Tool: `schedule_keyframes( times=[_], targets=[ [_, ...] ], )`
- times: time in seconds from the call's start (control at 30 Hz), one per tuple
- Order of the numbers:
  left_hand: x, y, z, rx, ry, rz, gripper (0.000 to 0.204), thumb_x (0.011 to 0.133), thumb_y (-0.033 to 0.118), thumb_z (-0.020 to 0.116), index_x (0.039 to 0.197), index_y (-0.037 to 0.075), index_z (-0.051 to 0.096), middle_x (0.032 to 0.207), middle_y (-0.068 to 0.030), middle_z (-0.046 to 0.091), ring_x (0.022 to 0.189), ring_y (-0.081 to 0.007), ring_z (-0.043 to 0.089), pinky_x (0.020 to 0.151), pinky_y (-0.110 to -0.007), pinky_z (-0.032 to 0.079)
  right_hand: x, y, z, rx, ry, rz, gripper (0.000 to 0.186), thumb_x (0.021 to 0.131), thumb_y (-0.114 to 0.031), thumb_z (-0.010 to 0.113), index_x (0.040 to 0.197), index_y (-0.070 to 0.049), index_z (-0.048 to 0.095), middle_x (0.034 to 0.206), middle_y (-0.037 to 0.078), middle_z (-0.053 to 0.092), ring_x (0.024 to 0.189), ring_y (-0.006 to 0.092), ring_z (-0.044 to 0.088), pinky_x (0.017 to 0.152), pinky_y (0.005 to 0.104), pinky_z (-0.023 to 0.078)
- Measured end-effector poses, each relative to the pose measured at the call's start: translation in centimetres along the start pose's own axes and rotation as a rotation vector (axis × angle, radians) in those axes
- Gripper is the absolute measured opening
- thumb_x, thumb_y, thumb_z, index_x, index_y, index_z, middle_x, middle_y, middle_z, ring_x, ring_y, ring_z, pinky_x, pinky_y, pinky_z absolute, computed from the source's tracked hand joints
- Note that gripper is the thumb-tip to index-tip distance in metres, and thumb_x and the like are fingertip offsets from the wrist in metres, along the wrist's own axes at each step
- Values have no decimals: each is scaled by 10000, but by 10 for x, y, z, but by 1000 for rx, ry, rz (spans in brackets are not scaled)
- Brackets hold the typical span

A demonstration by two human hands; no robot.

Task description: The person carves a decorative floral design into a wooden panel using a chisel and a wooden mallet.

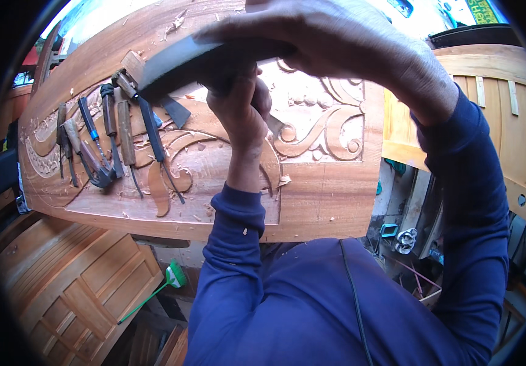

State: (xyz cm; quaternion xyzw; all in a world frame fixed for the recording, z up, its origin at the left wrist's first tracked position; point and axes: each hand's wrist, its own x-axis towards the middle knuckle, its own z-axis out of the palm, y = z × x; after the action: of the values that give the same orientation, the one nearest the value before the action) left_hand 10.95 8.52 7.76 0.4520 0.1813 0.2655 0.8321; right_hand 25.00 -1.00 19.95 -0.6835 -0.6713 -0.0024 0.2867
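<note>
Dark, flat-faced block [174,67], blurred | right fingers [229,27] clasp it | left fingers [262,100] partly hidden, grip unclear

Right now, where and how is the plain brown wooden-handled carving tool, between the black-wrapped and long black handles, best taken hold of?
Probably by the middle of its brown wooden handle, pinched from above. The handle is thicker than the metal shank, which points toward the person; the black-wrapped handle lies close on its left, the long black handle on its right.
</note>
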Motion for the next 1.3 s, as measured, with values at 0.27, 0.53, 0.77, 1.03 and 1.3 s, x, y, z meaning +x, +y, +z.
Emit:
schedule_keyframes(
  times=[0.27, 0.53, 0.77, 1.03, 1.3],
  targets=[
    [10, -2, 3, 13, -72, -70, 249, 987, 268, 716, 913, 55, 612, 529, 25, 431, 364, -63, 318, 362, -253, 200, -8, 10, 19, 25, 3, 166, 616, 910, 48, 663, 1478, -173, 573, 1120, 190, 640, 1025, 339, 669, 873, 473, 564],
    [-24, 51, -47, -227, -220, -52, 320, 1115, 354, 491, 1072, 48, 576, 546, 6, 370, 373, -66, 272, 340, -219, 235, -105, -48, 26, 286, 347, 740, 727, 839, -164, 849, 1500, -153, 547, 1247, 80, 699, 1124, 242, 701, 967, 383, 569],
    [-61, 60, -45, 14, -57, -75, 566, 1058, 565, 529, 1277, 43, 506, 655, -28, 436, 423, -100, 345, 357, -217, 276, -194, -135, 59, 677, 763, 1289, 790, 838, -143, 880, 1482, 6, 448, 1272, 128, 653, 1148, 204, 635, 1001, 362, 522],
    [-49, 95, -61, 387, 144, 275, 787, 990, 741, 491, 1290, 13, 497, 802, -42, 551, 595, -122, 498, 496, -236, 419, -197, -190, 73, -144, -215, 632, 718, 821, -191, 755, 1498, -355, 579, 1018, 82, 565, 800, 213, 580, 747, 338, 520],
    [-53, 110, -26, 728, -487, 383, 816, 1011, 706, 448, 1351, -33, 503, 1194, -200, 599, 1194, -376, 559, 1087, -529, 405, -165, -173, 80, 322, 153, 604, 778, 879, -502, 772, 1528, -153, 520, 1344, 152, 589, 1187, 310, 594, 1006, 430, 474]
  ],
)
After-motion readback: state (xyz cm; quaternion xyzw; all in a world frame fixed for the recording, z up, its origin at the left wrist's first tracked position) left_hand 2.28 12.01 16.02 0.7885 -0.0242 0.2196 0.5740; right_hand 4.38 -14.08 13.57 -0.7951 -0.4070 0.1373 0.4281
